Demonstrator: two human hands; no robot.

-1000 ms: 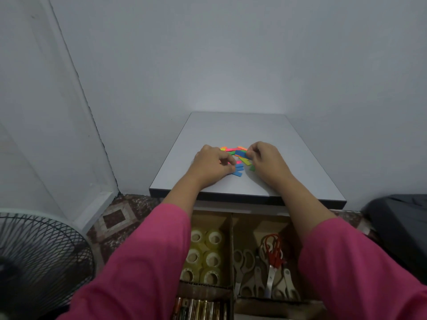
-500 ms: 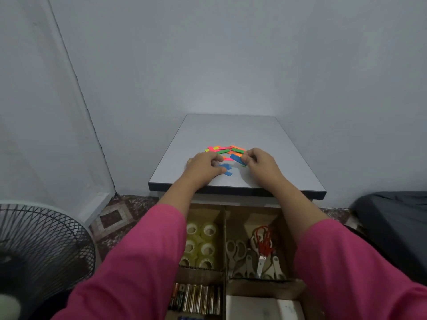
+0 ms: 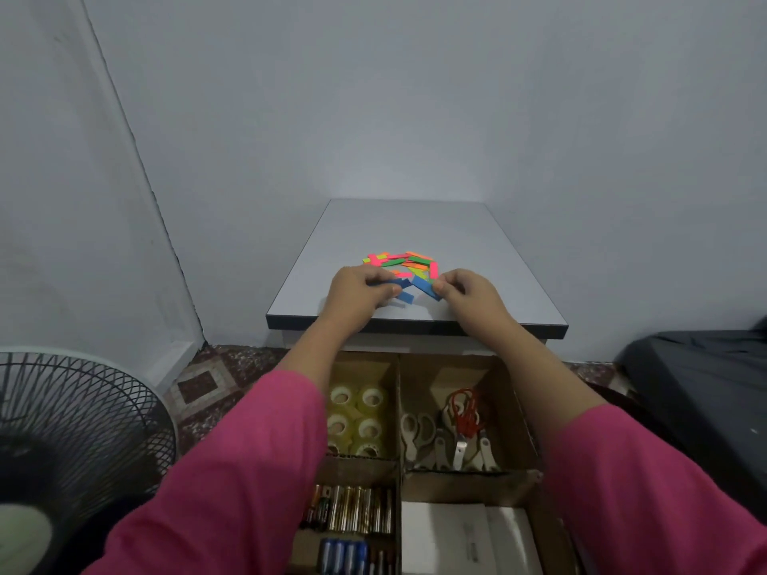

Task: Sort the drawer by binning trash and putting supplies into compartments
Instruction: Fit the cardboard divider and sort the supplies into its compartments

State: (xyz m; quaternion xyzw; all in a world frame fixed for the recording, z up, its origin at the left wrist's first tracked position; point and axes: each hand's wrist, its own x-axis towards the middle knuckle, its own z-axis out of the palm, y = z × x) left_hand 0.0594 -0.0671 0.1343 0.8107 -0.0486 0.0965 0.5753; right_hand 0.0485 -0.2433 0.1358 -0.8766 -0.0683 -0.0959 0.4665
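The coloured paper strips (image 3: 400,265) lie in a loose pile on the grey tabletop (image 3: 477,251), near its front edge and above the open drawer (image 3: 514,412). Most of the sorting looks done: tape rolls (image 3: 359,421) fill the back left compartment, scissors (image 3: 450,433) the back right, batteries (image 3: 352,510) the front left, white paper (image 3: 460,537) the front right. The strips appear to be what is left. Both arms reach forward over the drawer, pink sleeves (image 3: 232,483) low in view. The left hand (image 3: 359,294) pinches a blue strip with curled fingers; the right hand (image 3: 467,294) pinches another blue strip (image 3: 425,287) at the pile's near side
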